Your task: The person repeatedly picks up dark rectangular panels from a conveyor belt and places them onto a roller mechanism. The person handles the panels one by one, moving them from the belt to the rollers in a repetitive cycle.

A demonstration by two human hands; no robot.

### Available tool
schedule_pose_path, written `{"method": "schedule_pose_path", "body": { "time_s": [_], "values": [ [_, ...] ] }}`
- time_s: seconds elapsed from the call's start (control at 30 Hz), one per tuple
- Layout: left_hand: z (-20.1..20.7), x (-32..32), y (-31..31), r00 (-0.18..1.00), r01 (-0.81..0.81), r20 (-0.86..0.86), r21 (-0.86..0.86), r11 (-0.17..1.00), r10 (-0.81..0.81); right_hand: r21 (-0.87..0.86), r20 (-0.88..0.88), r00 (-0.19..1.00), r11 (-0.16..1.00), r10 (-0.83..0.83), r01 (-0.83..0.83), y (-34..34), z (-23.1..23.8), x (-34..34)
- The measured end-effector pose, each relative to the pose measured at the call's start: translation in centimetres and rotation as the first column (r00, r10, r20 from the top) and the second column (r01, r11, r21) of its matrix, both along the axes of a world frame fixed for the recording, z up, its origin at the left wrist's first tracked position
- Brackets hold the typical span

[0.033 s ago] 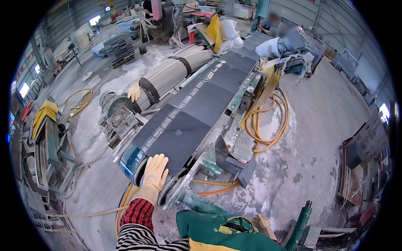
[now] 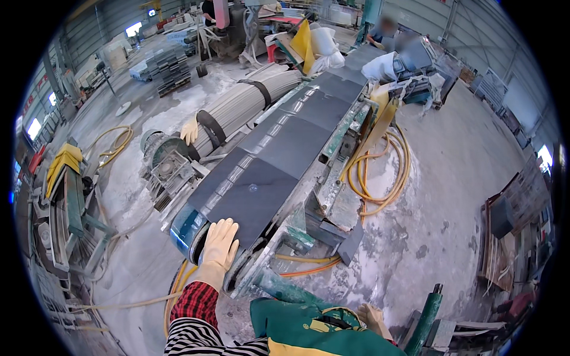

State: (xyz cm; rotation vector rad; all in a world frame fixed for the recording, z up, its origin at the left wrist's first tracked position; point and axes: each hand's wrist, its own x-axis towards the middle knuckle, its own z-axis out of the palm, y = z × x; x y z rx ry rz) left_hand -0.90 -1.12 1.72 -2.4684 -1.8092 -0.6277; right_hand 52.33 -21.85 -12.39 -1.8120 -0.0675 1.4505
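Note:
My left hand (image 2: 218, 252), in a cream rubber glove, lies with fingers stretched out on the near edge of a dark grey flat slab (image 2: 249, 199). That slab is the closest in a row of several dark slabs lying along a conveyor (image 2: 289, 221). A blue curved piece (image 2: 189, 225) is at the conveyor's near end, left of my hand. My right hand (image 2: 372, 320), also gloved, is low beside my green and yellow apron (image 2: 297, 326). The apron partly covers it, and its fingers are not clear.
Left of the conveyor are a motor (image 2: 168, 169) and a strapped bundle of pale rods (image 2: 249, 101), with a loose glove (image 2: 189, 131) on it. Yellow hose (image 2: 407, 172) is coiled on the right floor. A green bar (image 2: 426, 317) rises beside me. Another person (image 2: 380, 38) is at the far end.

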Motion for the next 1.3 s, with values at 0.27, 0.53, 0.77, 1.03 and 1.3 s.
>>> {"method": "schedule_pose_path", "body": {
  "time_s": [0.27, 0.53, 0.77, 1.03, 1.3],
  "values": [
    [-4.1, 0.0, 0.8, 0.488, -0.347, 0.816, -0.144, 0.927, 0.310, 0.212, -0.299, 0.954, 0.976, 0.021, 0.045, -0.9, -0.4, 1.4],
    [-0.2, -2.8, 2.4, -0.594, 0.092, 0.548, -0.681, 0.727, 0.588, 0.097, -0.223, 0.965, 0.982, -0.139, 0.164, -4.9, -2.9, 1.6],
    [-1.8, -4.5, 3.3, -0.662, 0.104, 0.468, -0.716, 0.690, 0.585, 0.041, -0.025, 0.973, 0.972, -0.230, 0.231, -3.9, -0.8, -0.7],
    [6.3, -3.0, 4.4, -0.574, 0.142, 0.728, -0.362, 0.921, 0.374, 0.021, 0.084, 0.980, 0.983, -0.182, 0.181, -3.9, 1.0, 1.3],
    [6.4, -1.3, 7.7, -0.554, 0.349, 0.613, -0.444, 0.825, 0.564, 0.168, 0.062, 0.985, 0.974, -0.162, 0.150, -1.1, -0.6, -0.2]
  ]
}}
